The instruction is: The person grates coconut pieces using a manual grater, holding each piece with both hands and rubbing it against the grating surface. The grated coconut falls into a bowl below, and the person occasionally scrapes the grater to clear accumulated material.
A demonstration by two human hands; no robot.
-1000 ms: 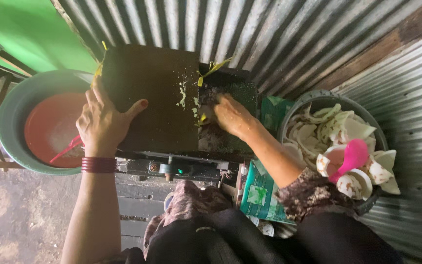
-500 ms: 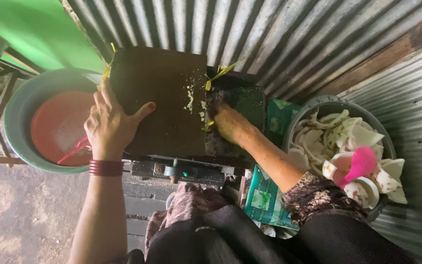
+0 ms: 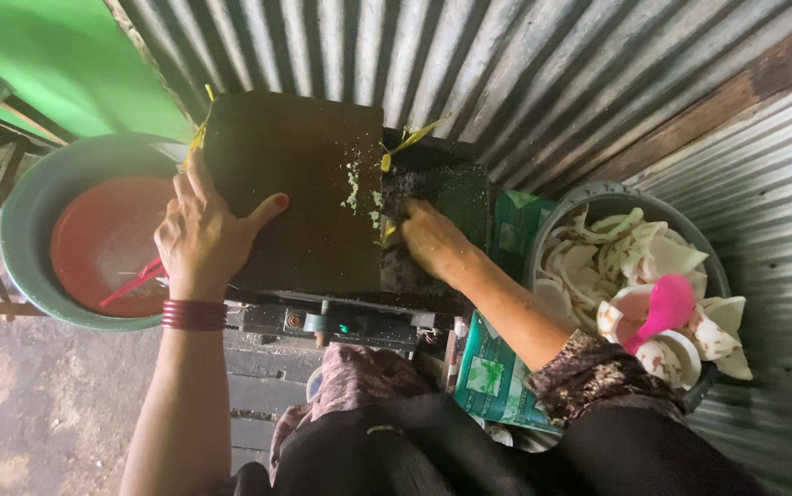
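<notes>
Left hand: the left hand (image 3: pixel 201 237) lies flat, fingers spread, on the near left part of the dark cover (image 3: pixel 299 188), holding nothing.
Right hand: the right hand (image 3: pixel 425 237) is curled at the cover's right edge, pressed into the shredded pulp (image 3: pixel 359 188); I cannot tell what it grips.
Cover: it lies ahead, between both hands, long axis pointing away toward the corrugated wall (image 3: pixel 469 64).
Sides: teal basin (image 3: pixel 24 216) left, bowl of white husk pieces (image 3: pixel 653 266) right.

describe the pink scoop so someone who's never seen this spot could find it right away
Start at the corrugated metal wall and drop to the grey basin beside the person's right arm, heaped with white coconut pieces. The pink scoop lies on top of that heap. It is the only bright pink thing among the pale pieces.
</notes>
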